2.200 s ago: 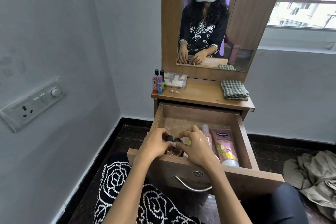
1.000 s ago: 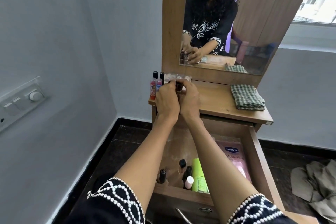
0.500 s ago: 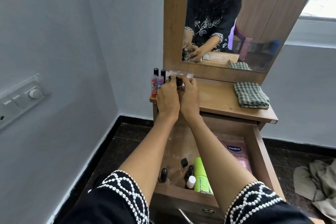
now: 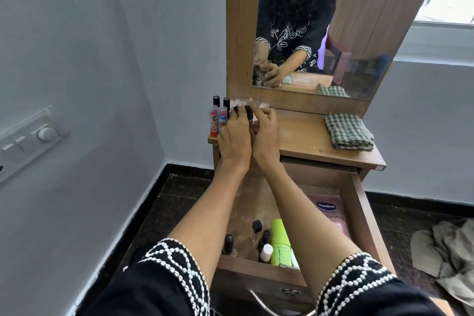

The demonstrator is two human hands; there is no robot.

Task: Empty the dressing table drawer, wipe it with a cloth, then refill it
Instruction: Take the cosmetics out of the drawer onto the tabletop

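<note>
Both hands are over the back left of the dressing table top [image 4: 302,136]. My left hand [image 4: 234,140] and my right hand [image 4: 265,136] together hold a cluster of small dark-capped bottles [image 4: 245,111], set down beside several lip-balm tubes [image 4: 218,115]. The open drawer [image 4: 359,213] below holds a pink Vaseline tube [image 4: 329,210], a green tube [image 4: 280,244] and some small nail-polish bottles [image 4: 256,236]. A folded checked cloth [image 4: 348,133] lies on the right of the top.
A mirror [image 4: 320,28] rises behind the table top. The grey wall with a switch plate [image 4: 25,141] stands close on the left. A crumpled beige garment [image 4: 448,256] lies on the dark floor at the right. A clear flat box [image 4: 261,104] sits behind my hands.
My hands lifted the small bottles out of the drawer up to the table top's back left. Over the last half second they stay there, my right fingers loosening slightly.
</note>
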